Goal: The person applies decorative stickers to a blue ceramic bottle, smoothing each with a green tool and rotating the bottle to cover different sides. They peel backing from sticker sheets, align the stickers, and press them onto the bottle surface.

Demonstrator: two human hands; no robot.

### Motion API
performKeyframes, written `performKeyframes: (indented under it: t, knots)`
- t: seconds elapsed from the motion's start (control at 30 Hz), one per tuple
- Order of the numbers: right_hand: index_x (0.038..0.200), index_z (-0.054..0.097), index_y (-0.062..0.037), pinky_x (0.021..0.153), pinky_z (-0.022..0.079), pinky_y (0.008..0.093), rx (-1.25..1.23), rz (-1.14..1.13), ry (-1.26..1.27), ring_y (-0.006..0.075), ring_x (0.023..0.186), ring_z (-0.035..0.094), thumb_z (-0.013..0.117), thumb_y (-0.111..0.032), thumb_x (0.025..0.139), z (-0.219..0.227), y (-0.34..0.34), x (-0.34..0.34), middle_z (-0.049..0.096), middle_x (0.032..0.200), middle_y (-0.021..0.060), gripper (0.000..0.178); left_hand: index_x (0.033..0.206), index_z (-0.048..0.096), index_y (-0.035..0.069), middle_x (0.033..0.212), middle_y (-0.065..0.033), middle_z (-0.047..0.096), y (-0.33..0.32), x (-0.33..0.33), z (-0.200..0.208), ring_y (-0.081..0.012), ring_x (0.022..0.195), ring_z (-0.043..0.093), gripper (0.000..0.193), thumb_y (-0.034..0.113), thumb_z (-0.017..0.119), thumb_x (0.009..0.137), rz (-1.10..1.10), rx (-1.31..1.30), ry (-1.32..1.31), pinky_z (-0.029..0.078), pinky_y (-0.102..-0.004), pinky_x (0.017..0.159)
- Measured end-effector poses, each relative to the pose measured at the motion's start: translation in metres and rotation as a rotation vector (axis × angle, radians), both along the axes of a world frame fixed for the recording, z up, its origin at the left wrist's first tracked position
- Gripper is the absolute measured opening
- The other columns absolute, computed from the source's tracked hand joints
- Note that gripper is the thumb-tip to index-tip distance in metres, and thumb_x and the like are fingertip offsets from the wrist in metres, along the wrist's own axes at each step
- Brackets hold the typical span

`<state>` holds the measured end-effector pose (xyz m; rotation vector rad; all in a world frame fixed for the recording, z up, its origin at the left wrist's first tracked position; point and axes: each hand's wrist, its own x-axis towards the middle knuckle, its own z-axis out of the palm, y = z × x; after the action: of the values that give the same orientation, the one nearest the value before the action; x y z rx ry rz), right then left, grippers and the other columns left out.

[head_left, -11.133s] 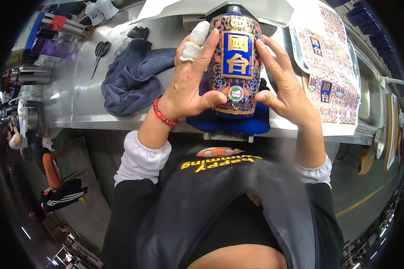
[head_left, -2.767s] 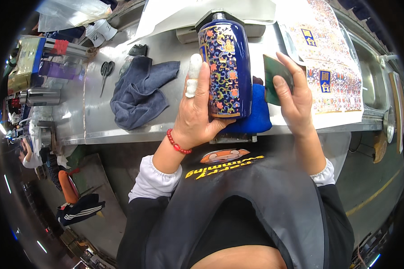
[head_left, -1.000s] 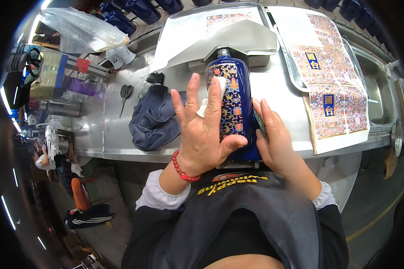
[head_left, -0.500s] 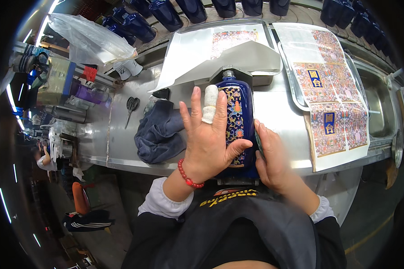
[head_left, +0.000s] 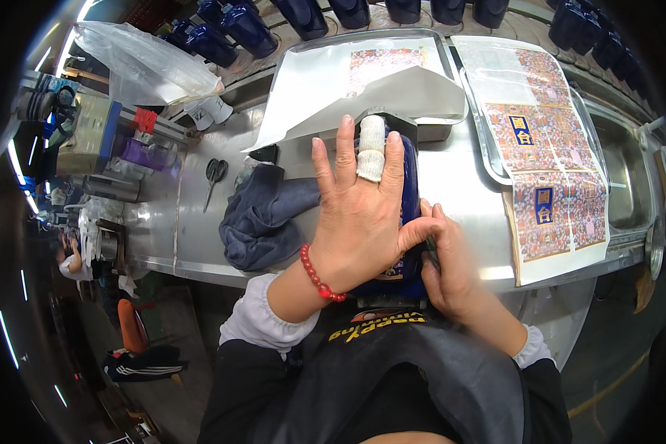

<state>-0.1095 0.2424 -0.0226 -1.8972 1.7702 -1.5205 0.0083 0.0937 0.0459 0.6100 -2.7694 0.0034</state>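
A dark blue bottle [head_left: 411, 177] with a colourful floral decoration lies on its back in front of me, its neck pointing away. Flat over its front spreads my left hand [head_left: 362, 214], fingers apart, hiding most of the pattern and the neck. One finger of that hand wears a white fabric wrap [head_left: 371, 144], and a red bead bracelet circles the wrist. Along the bottle's right side my right hand [head_left: 451, 266] pinches a thin, dark greenish flat piece [head_left: 434, 256], mostly hidden by the fingers. A crumpled dark grey-blue cloth [head_left: 259, 226] lies left of the bottle.
Black scissors [head_left: 214, 174] lie further left on the metal table. Behind the bottle is a tray [head_left: 451, 55] with sheets of paper; another, at right, bears floral decal sheets [head_left: 544, 211]. A sink [head_left: 625, 177] is beyond it. Several blue bottles [head_left: 248, 29] stand along the back.
My left hand has slid right and slightly away from me, covering more of the bottle's pattern. The right hand stays by the bottle's right side, its thumb and fingers slightly shifted.
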Motion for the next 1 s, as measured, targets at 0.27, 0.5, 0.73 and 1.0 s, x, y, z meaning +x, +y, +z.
performKeyframes:
  t: [0.27,0.5,0.73,1.0]
  knots:
    - [0.148,0.039,0.0158,0.103,0.048,0.0509,-0.018,-0.001,0.044,0.0493,0.121,0.058,0.055,0.018,0.074,-0.003,0.0,0.001,0.052,0.141,0.035,0.075,0.154,0.033,-0.011,0.156,-0.0331,0.037,0.005,0.022,-0.009,-0.054,0.15,0.017,0.114,0.082,0.042,0.09,0.029,0.157,0.084,-0.002,-0.0729,0.116]
    - [0.149,0.037,0.0153,0.102,0.048,0.0504,-0.066,0.011,0.002,0.0486,0.118,0.058,0.055,0.018,0.075,-0.007,-0.002,0.0,0.054,0.137,0.0334,0.076,0.154,0.034,-0.01,0.161,-0.031,0.032,0.014,0.008,-0.011,-0.0513,0.154,0.013,0.113,0.083,0.038,0.09,-0.106,0.06,0.006,-0.006,-0.0707,0.117]
    - [0.151,0.037,0.0136,0.099,0.05,0.0493,-0.057,-0.004,0.02,0.0471,0.114,0.06,0.056,0.015,0.079,-0.006,-0.001,0.0,0.057,0.133,0.0316,0.074,0.158,0.028,-0.007,0.164,-0.0283,0.028,0.034,0.035,-0.016,-0.0496,0.154,0.015,0.114,0.084,0.036,0.089,0.023,0.164,0.075,-0.006,-0.0724,0.116]
    - [0.155,0.031,0.0109,0.1,0.049,0.0453,-0.02,0.013,-0.062,0.0429,0.115,0.061,0.055,0.013,0.082,-0.011,0.003,-0.002,0.056,0.141,0.0289,0.076,0.143,0.057,-0.002,0.149,-0.0231,0.053,0.039,0.048,-0.018,-0.0452,0.152,0.028,0.086,0.067,0.056,0.093,-0.328,0.307,0.192,-0.004,-0.0652,0.121]
